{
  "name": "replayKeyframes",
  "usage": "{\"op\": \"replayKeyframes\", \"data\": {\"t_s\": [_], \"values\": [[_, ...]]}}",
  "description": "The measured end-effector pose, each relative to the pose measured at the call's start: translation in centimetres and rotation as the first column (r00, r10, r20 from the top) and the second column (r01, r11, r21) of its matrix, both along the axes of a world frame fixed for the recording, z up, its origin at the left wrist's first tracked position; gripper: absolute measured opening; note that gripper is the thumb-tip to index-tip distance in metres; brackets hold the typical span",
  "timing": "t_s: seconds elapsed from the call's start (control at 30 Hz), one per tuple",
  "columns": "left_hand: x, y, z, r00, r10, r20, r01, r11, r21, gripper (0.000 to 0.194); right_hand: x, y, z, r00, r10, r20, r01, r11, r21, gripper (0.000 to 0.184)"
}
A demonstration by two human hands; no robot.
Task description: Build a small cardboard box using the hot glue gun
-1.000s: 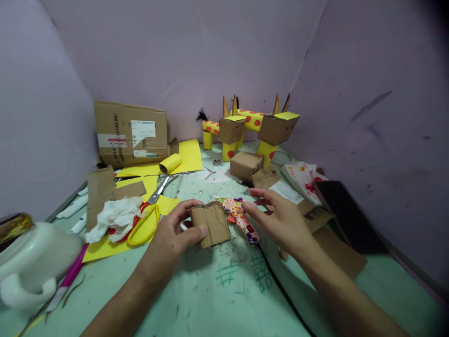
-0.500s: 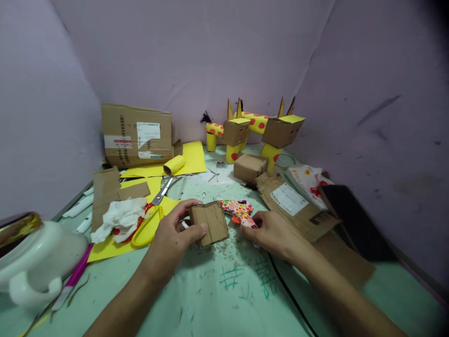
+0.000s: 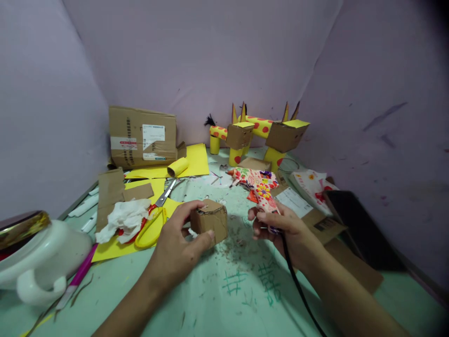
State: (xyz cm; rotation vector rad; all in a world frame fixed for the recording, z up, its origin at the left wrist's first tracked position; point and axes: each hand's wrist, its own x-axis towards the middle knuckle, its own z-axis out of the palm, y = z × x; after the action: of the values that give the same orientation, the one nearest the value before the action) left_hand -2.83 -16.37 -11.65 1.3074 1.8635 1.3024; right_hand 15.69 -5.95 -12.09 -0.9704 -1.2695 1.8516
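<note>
Between the thumb and fingers of my left hand is a small cardboard box, held just above the table and tilted so that its top edge shows. My right hand is wrapped around the handle of a flower-patterned hot glue gun. The gun's nozzle points left, above and to the right of the small box, and the two do not touch. A black cord runs from the handle toward the front edge. A small white scrap shows beside my left fingers.
Scissors, crumpled tissue and yellow paper lie at left, near a white mug. Two spotted cardboard animals stand at the back. Flattened cardboard and a dark phone-like slab lie at right. A large carton stands back left.
My right hand has lifted the glue gun off the table, up and to the right, into an upright hold. My left hand has turned the small box, so more of its sides show.
</note>
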Motion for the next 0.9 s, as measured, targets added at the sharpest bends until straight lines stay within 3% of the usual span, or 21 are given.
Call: {"op": "replayKeyframes", "data": {"t_s": [0.1, 0.2, 0.33, 0.47, 0.6, 0.7, 0.8, 0.9], "values": [[-0.2, 0.0, 0.1, 1.0, 0.02, 0.009, -0.02, 1.0, -0.009, 0.041, 0.3, 0.0, -0.1, 0.997, 0.052, -0.06, -0.053, 0.998, -0.022, 0.039], [-0.4, 0.0, 0.2, 0.999, 0.039, -0.012, -0.039, 0.999, 0.005, 0.041, 0.6, 0.0, -0.3, 0.994, 0.071, -0.078, -0.066, 0.995, 0.075, 0.045], [-0.4, 0.0, 0.0, 0.983, 0.059, -0.175, -0.039, 0.993, 0.113, 0.037, 0.8, -0.1, -0.4, 0.994, 0.093, -0.065, -0.083, 0.986, 0.142, 0.045], [-0.2, -0.1, -0.5, 0.956, 0.051, -0.29, -0.007, 0.988, 0.152, 0.038, 0.3, 0.3, -0.9, 0.987, 0.01, 0.161, -0.023, 0.997, 0.076, 0.036], [0.1, -0.1, -0.8, 0.954, 0.04, -0.298, 0.009, 0.987, 0.162, 0.038, -0.6, 1.0, -2.2, 0.935, 0.005, 0.354, -0.027, 0.998, 0.056, 0.034], [0.3, 0.0, -0.8, 0.966, 0.027, -0.257, 0.013, 0.988, 0.152, 0.038, -0.8, 1.3, -2.7, 0.865, 0.015, 0.502, -0.081, 0.991, 0.109, 0.039], [0.2, -0.1, -0.6, 0.986, -0.011, -0.166, 0.033, 0.991, 0.131, 0.036, -0.2, 1.3, -2.1, 0.755, -0.06, 0.653, -0.112, 0.969, 0.218, 0.048], [0.1, -0.2, -0.3, 0.997, -0.078, 0.02, 0.076, 0.994, 0.077, 0.037, 0.8, 1.2, -0.8, 0.547, -0.266, 0.793, -0.097, 0.921, 0.376, 0.047]]}}
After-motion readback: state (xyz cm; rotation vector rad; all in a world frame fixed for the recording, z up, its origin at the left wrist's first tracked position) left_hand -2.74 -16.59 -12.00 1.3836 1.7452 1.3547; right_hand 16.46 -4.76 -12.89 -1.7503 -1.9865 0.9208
